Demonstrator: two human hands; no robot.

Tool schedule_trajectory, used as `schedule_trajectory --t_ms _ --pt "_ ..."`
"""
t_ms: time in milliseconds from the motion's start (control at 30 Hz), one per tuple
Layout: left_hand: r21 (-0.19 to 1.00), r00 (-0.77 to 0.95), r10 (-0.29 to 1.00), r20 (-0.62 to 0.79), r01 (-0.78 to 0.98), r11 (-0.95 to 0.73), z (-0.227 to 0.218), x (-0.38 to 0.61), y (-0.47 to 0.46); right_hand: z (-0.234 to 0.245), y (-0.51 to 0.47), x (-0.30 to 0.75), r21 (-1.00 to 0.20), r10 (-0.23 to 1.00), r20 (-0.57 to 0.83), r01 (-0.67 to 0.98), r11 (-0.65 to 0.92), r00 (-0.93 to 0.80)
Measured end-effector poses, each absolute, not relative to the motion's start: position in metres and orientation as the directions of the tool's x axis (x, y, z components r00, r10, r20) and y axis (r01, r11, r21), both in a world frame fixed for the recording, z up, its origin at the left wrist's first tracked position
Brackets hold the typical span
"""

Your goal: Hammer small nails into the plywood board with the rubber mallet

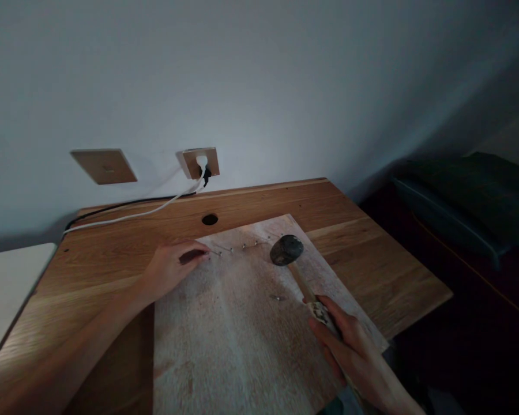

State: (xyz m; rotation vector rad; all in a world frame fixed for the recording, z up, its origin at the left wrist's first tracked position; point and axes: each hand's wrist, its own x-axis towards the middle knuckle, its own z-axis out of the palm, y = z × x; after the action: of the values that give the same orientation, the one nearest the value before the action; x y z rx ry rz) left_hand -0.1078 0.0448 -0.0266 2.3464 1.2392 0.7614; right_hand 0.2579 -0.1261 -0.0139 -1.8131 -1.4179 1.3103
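A pale worn board point(233, 340) lies on the wooden desk point(363, 259). Along its far edge stands a row of small nails point(243, 246). My left hand point(173, 266) rests at the board's far left corner, fingers pinched together by the leftmost nail point(219, 253); whether they grip it I cannot make out. My right hand point(350, 346) is wrapped round the wooden handle of a hammer point(286, 250), whose dark head hovers over the right end of the nail row. One loose nail point(278, 298) lies on the board near the handle.
A round cable hole point(210, 219) sits in the desk behind the board. White and black cables point(155, 208) run along the desk's back edge to a wall socket point(201, 162). A second wall plate point(104, 166) is further left. Dark furniture point(467, 213) stands on the right.
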Motion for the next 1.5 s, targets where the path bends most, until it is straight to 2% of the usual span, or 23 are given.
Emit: schedule_trajectory --t_ms 167,700,867,933,1100,1267,1500 --pt "0.58 0.472 0.846 0.25 0.626 -0.521 -0.026 -0.105 0.045 -0.015 -0.128 0.258 -0.814 0.924 -0.379 0.461 -0.354 0.041" --pt "0.528 0.534 0.773 0.343 0.571 -0.629 -0.03 -0.104 0.049 -0.005 -0.127 0.252 -0.797 0.916 -0.396 0.472 -0.377 0.061" --pt "0.548 0.516 0.802 0.3 0.595 -0.588 -0.03 -0.105 0.048 0.01 -0.129 0.241 -0.814 0.947 -0.308 0.488 -0.314 0.096" --pt "0.55 0.507 0.812 0.289 0.607 -0.574 -0.03 -0.105 0.048 0.015 -0.125 0.235 -0.824 0.952 -0.302 0.488 -0.288 0.052" --pt "0.531 0.509 0.819 0.265 0.632 -0.565 -0.029 -0.102 0.047 0.019 -0.105 0.212 -0.843 0.907 -0.388 0.461 -0.278 -0.163" --pt "0.522 0.466 0.848 0.253 0.672 -0.525 -0.029 -0.099 0.047 0.014 -0.091 0.188 -0.808 0.92 -0.34 0.562 -0.178 -0.197" --pt "0.485 0.42 0.875 0.242 0.728 -0.484 -0.033 -0.101 0.047 0.02 -0.085 0.167 -0.809 0.926 -0.286 0.579 -0.097 -0.245"
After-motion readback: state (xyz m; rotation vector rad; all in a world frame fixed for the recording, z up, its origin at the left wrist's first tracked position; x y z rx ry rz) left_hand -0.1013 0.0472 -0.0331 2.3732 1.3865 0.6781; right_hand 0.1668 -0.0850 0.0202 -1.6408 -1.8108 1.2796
